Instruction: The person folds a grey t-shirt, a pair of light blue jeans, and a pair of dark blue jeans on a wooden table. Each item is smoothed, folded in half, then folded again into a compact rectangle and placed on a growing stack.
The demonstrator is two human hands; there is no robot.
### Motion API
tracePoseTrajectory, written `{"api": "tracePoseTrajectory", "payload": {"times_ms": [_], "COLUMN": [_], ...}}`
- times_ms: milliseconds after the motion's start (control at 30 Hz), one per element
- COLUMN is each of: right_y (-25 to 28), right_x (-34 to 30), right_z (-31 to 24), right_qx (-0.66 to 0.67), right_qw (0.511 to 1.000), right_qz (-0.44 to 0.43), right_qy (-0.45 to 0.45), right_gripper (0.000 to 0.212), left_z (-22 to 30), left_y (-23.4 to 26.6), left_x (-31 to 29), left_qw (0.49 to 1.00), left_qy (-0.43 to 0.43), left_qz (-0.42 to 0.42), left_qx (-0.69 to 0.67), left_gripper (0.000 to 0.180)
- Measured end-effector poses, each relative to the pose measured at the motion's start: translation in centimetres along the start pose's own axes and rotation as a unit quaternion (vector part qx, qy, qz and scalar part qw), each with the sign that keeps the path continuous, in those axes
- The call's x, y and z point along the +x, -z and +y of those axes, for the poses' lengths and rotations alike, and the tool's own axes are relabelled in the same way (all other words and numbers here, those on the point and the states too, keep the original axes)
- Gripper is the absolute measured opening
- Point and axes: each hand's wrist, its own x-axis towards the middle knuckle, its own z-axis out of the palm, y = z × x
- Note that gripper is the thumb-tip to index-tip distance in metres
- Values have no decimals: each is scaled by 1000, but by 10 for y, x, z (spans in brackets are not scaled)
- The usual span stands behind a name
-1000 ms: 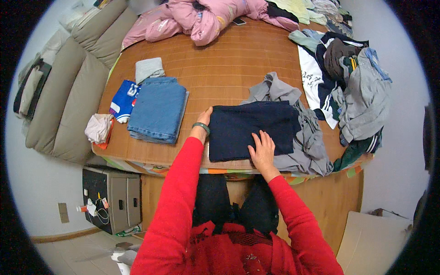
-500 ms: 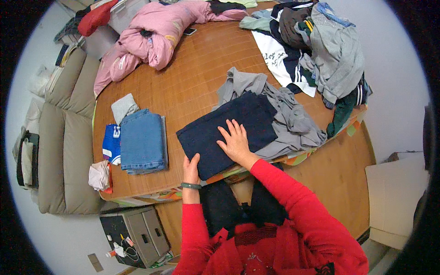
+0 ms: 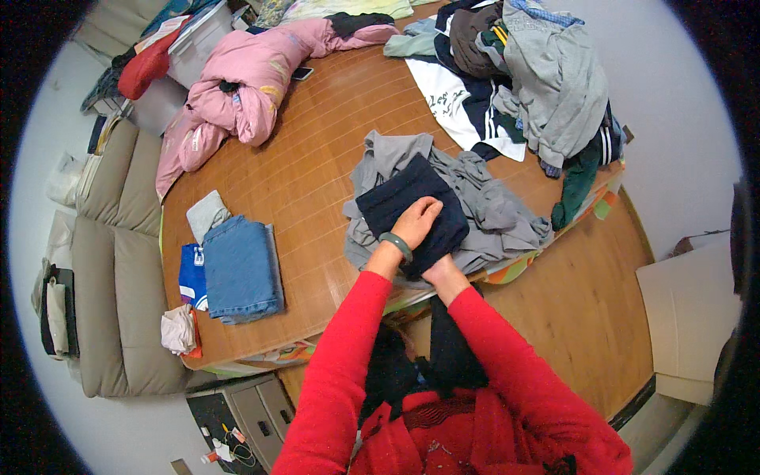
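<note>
Left hand [image 3: 417,222] lies flat on the folded dark navy garment [image 3: 412,207], fingers spread and released, pressing down; a green bangle [image 3: 396,245] on its wrist. Right hand [image 3: 438,269] at the garment's near edge, mostly tucked under the fold; cannot tell whether its fingers are clenched or released. Both sleeves red.

Navy garment is soft knit, folded to a rough rectangle, lying on top of a crumpled grey garment [image 3: 491,210], near edge of the wooden surface [image 3: 309,166], right of centre. Surface is round, slatted wood grain.

Left, well apart: folded blue jeans [image 3: 241,267], denim, neat stack, with a blue printed piece [image 3: 191,275] beside it, a small grey folded cloth [image 3: 207,214] just far of it, and a pale wad [image 3: 177,328] at the near left edge.

Far left: puffy pink jacket [image 3: 237,87]. Far right: heap of unfolded clothes [image 3: 538,87], grey, white, dark green, hanging over the edge. Beige sofa [image 3: 111,261] beyond the left edge. Nothing blocks the hands.
</note>
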Motion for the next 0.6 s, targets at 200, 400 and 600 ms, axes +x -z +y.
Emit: {"api": "tracePoseTrajectory", "payload": {"times_ms": [200,400,600], "right_y": [-1,-9,-20], "right_x": [-58,-68,-18], "right_z": [-25,5,-15], "right_qx": [3,-243,-303], "right_qw": [990,957,926], "right_qz": [141,156,199], "right_qy": [-18,34,107], "right_gripper": [70,62,42], "left_z": [-31,-47,-56], "left_y": [0,65,117], "left_x": [-16,5,16], "left_qw": [891,919,994], "left_qy": [-158,-36,57], "left_qz": [285,179,89], "left_qx": [317,349,-4], "left_gripper": [37,61,42]}}
